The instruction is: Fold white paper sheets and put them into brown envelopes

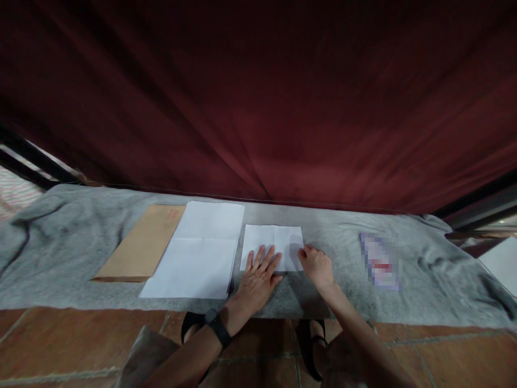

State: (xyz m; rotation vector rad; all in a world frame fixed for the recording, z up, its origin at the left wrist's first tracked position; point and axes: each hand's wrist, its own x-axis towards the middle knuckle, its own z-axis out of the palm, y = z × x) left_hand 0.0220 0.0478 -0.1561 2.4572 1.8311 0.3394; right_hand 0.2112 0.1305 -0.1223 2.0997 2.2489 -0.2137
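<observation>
Where the cloth-covered bench (60,253) begins at your left, a brown envelope (143,245) lies flat, its long side angled toward the back edge. Just beside it, overlapping its right edge, rests a large white sheet (202,253) with fold creases across it, reaching from near the back edge almost to the front edge.

Next comes the folded paper (274,240), smaller and sitting mid-bench, close to the big sheet's right side. Your left hand (258,275) lies flat on its lower left part, fingers spread and pressing down, a dark watch (218,325) on the wrist. Your right hand (317,267) is at the paper's lower right corner with the fingers curled; they touch the edge, but the view may hide whether they pinch it or only press it.

Further right, well apart from your hands, lies a small blurred item (379,261). Beyond the bench's right end, a pale sheet (503,264) shows at the frame's edge.
</observation>
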